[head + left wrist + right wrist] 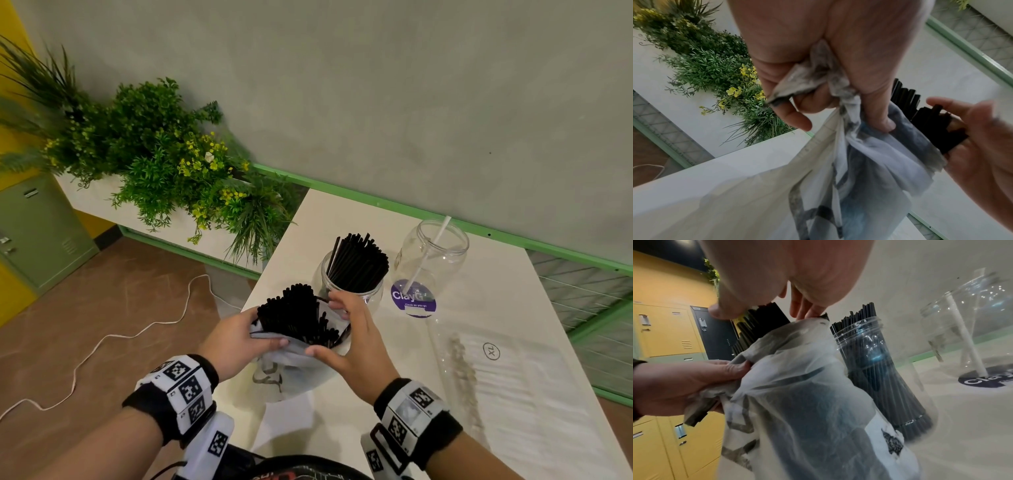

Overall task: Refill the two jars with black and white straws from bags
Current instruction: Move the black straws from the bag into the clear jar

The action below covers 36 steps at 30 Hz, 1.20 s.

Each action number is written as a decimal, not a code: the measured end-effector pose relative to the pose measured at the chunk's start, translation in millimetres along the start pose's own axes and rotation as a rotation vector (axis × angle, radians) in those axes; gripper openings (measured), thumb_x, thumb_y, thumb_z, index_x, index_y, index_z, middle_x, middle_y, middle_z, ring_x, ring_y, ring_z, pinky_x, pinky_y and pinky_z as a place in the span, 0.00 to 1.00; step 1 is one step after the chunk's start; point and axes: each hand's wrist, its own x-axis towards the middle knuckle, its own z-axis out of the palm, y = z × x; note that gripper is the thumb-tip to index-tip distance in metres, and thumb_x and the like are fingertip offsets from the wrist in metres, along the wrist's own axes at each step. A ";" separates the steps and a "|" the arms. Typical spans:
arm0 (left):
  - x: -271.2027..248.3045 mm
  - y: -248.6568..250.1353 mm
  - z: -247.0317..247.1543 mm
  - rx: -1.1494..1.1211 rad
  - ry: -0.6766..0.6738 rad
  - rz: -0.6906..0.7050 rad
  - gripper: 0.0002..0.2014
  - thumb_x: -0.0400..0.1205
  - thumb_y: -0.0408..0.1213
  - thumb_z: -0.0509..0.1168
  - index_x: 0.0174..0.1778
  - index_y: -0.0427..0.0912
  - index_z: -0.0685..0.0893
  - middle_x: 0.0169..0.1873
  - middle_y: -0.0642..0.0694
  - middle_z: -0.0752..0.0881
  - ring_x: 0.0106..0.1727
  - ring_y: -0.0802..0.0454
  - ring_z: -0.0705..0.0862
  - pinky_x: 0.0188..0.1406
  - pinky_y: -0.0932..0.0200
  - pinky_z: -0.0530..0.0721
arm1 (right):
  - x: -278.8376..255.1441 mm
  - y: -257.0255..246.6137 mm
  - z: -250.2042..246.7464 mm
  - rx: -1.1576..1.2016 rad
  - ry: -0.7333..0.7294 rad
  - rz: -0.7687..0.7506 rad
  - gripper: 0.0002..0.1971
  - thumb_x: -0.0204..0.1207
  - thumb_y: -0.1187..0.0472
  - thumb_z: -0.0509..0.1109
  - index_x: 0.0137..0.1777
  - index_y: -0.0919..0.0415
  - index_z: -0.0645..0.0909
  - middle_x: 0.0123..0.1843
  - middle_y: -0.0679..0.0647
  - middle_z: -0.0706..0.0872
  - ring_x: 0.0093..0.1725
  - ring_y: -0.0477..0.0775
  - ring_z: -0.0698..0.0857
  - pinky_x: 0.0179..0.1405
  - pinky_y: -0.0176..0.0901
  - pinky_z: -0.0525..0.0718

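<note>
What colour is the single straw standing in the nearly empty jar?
White. The single straw leans in the clear jar; the head view shows it best.

I see a white table [513, 308]. Just beyond my right hand [356, 339] stands a clear jar of black straws [356, 274], a second jar [431, 260] to its right on a purple sticker [414, 301]; a clear bag of white straws [507, 380] lies right of that hand.

Translucent bag [294, 363] of black straws [294, 315], jar [352, 291] of black straws, clear jar [431, 260] with one white straw [428, 255]
</note>
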 end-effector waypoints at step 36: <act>1.5 5.9 -1.4 -0.067 -0.001 0.026 0.15 0.71 0.49 0.77 0.48 0.67 0.80 0.38 0.72 0.86 0.45 0.75 0.82 0.39 0.76 0.76 | 56.0 -50.0 -22.0 0.296 0.371 0.267 0.21 0.69 0.47 0.76 0.56 0.60 0.83 0.47 0.51 0.89 0.50 0.49 0.87 0.56 0.52 0.86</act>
